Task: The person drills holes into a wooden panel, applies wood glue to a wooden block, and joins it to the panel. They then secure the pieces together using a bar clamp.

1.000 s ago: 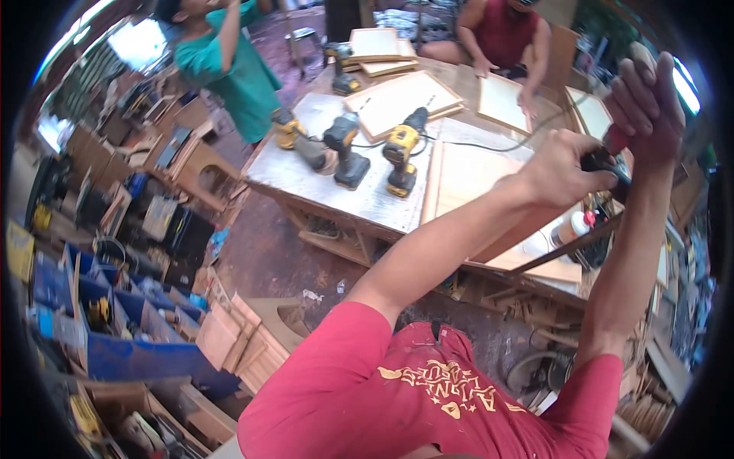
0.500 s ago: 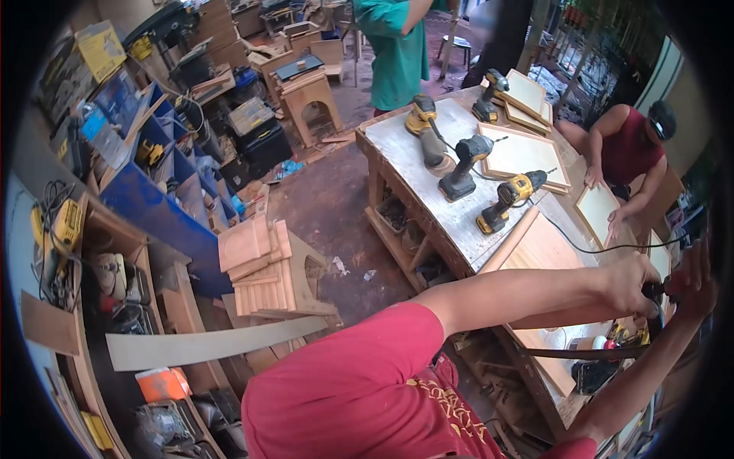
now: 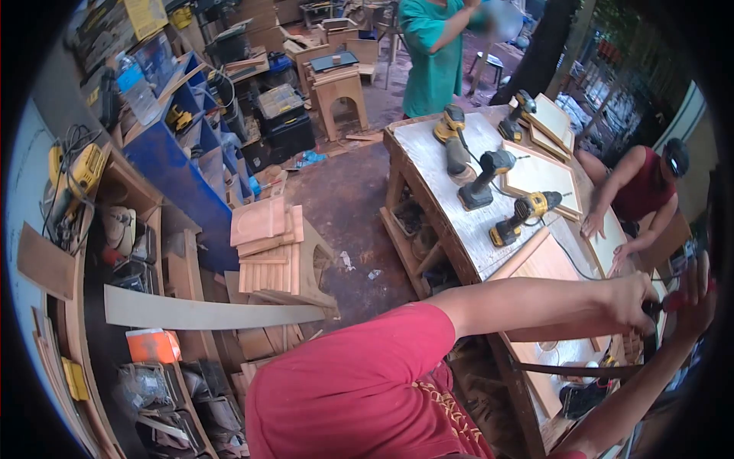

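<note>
Red shirt [image 3: 359,390] fills the lower centre of the frame, with both arms reaching to the right edge.

Left hand [image 3: 636,300]: fist closed, fingers pressed together round the dark front end of a hand tool [image 3: 667,304].
Right hand [image 3: 694,297]: fingers curled about the tool's red handle; part of the hand is lost in the dark lens rim.

The tool sits at the far right, mid-height, clamped between the two hands, above the near end of the workbench [image 3: 436,164]. Tool type is not readable.

Under the left forearm a plain wooden panel [image 3: 547,264] lies flat on the bench. A dark strap [image 3: 581,371] runs across below it.

Further along the bench top:
- a yellow cordless drill [image 3: 524,214]
- a grey cordless drill [image 3: 485,176]
- a yellow sander [image 3: 451,134]
- framed panels [image 3: 539,172] just beside the drills

Right of the bench, a co-worker in a dark red top [image 3: 638,191] has both hands flat on a pale panel.

Left half of the frame: a long pale board [image 3: 206,314], a stack of wooden parts [image 3: 267,249], and blue shelving [image 3: 172,180].

Top centre: a person in a green shirt [image 3: 432,57] stands at the bench's far end.
</note>
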Demonstrator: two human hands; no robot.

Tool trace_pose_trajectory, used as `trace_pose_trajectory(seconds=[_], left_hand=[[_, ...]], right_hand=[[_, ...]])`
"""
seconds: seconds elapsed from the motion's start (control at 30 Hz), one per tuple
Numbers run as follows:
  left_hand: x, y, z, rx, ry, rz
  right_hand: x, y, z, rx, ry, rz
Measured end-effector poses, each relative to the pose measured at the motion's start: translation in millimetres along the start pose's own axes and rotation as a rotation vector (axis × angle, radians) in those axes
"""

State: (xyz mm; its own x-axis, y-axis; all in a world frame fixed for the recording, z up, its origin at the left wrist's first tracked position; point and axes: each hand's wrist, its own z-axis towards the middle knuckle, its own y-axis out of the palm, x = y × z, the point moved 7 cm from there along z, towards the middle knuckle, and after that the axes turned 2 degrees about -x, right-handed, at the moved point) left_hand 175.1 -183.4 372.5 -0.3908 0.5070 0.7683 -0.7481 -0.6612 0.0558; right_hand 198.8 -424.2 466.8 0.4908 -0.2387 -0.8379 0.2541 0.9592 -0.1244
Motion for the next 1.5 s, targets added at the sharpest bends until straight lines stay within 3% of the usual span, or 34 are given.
trace_pose_trajectory(seconds=[0.03, 0.07, 0.1, 0.17, 0.27, 0.33, 0.37, 0.4, 0.43, 0.5, 0.57, 0.6, 0.67, 0.8, 0.87, 0.93, 1.03, 1.07, 1.13, 1.2, 1.3, 1.5], left_hand=[[-13.2, 2.6, 3.3, -0.001, -0.050, -0.081], [-17.5, 2.6, 9.0, 0.046, 0.072, -0.089], [-14.1, 2.4, 7.7, -0.053, -0.022, -0.095], [-21.0, 6.6, 10.7, -0.135, 0.010, -0.114], [-4.1, 6.8, 10.3, -0.151, 0.145, -0.098], [-5.7, 6.5, 13.0, -0.191, 0.165, 0.059], [-6.1, 7.9, 13.8, -0.208, 0.413, 0.266], [-14.3, 7.6, 15.7, -0.213, 0.181, 0.210], [-17.2, 11.1, 12.0, -0.253, 0.051, -0.059], [-34.6, 13.1, 22.9, -0.271, 0.154, 0.038], [-35.8, 17.8, 21.8, -0.357, 0.028, -0.151], [-28.0, 18.1, 15.9, -0.344, -0.023, -0.183], [-26.0, 15.6, 15.6, -0.339, 0.020, -0.115], [-30.9, 15.3, 15.9, -0.299, -0.074, -0.161], [-31.1, 8.7, 13.2, -0.220, -0.129, -0.197], [-47.6, -9.0, 3.8, -0.271, 0.110, -0.142], [-89.4, -34.9, -59.5, -0.247, -0.033, 0.017], [-122.0, -39.7, -90.6, -0.212, -0.105, 0.106], [-199.9, -51.7, -161.8, -0.279, -0.483, 0.465], [-255.6, -53.7, -226.7, -0.221, -0.845, 0.309], [-258.9, -42.8, -230.7, -0.278, -0.598, 0.742], [-262.9, -38.7, -235.0, -0.216, -0.465, 0.769]], right_hand=[[-6.5, 14.0, -2.6, -0.012, -0.026, -0.035], [-15.4, 26.4, -9.0, -0.017, -0.056, -0.074], [-26.8, 40.6, -16.2, -0.017, -0.095, -0.108], [-50.4, 63.5, -38.7, 0.015, -0.181, -0.167], [-91.8, 82.9, -94.8, 0.257, -0.259, -0.136], [-113.3, 102.0, -157.6, 0.358, -0.523, -0.473], [-109.7, 92.7, -185.8, 0.411, -0.688, -0.426], [-104.6, 74.4, -216.7, 0.542, -0.866, -0.404], [-93.6, 56.6, -241.7, 0.681, -0.885, -0.504], [-65.7, 29.5, -265.8, 0.704, -0.763, -1.039], [-4.4, -6.0, -269.1, 0.596, -0.339, -0.768], [43.7, -7.3, -264.1, 0.615, -0.132, -0.072], [81.8, 23.3, -256.6, 0.307, 0.194, 0.001], [106.7, 53.3, -251.4, 0.006, 0.149, 0.243], [113.4, 51.3, -248.2, 0.045, 0.109, 0.232], [113.7, 52.4, -247.0, 0.032, 0.102, 0.254], [113.4, 55.3, -248.9, 0.041, 0.092, 0.263], [110.0, 56.0, -249.3, 0.053, 0.092, 0.182], [108.4, 58.8, -249.1, 0.041, 0.093, 0.197], [110.6, 57.2, -250.2, 0.048, 0.142, 0.172], [106.4, 53.6, -250.4, 0.114, 0.127, 0.178], [110.3, 58.0, -257.8, 0.261, 0.192, 0.161]])
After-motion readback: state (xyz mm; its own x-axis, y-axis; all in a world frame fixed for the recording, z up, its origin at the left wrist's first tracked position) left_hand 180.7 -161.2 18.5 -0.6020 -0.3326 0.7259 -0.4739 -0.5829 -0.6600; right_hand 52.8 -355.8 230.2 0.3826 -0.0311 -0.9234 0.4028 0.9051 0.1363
